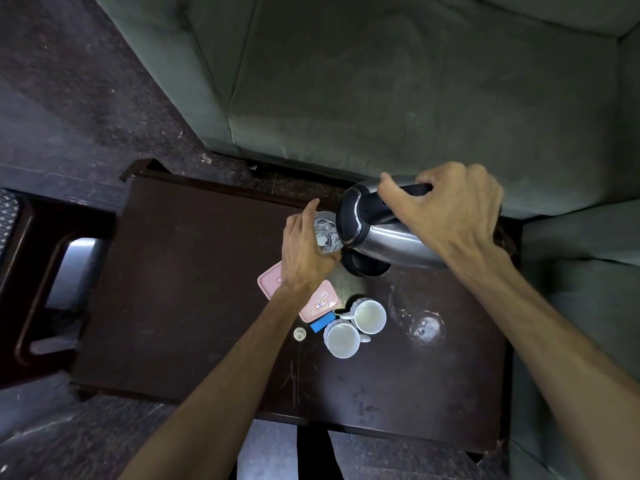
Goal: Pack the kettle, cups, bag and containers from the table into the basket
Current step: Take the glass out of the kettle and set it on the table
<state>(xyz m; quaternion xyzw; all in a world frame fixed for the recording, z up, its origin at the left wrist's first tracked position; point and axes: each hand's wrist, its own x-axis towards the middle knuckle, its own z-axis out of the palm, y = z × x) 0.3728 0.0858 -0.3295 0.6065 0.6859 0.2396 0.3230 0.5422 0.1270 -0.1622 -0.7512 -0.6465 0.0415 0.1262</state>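
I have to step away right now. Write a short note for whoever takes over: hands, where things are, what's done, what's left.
Right hand grips the kettle by its handle, tilted over a clear bottle that the left hand holds. The kettle base, two pink containers, two white cups and a small cap sit on the table. No basket or bag in view. Nothing packed yet; everything is left.
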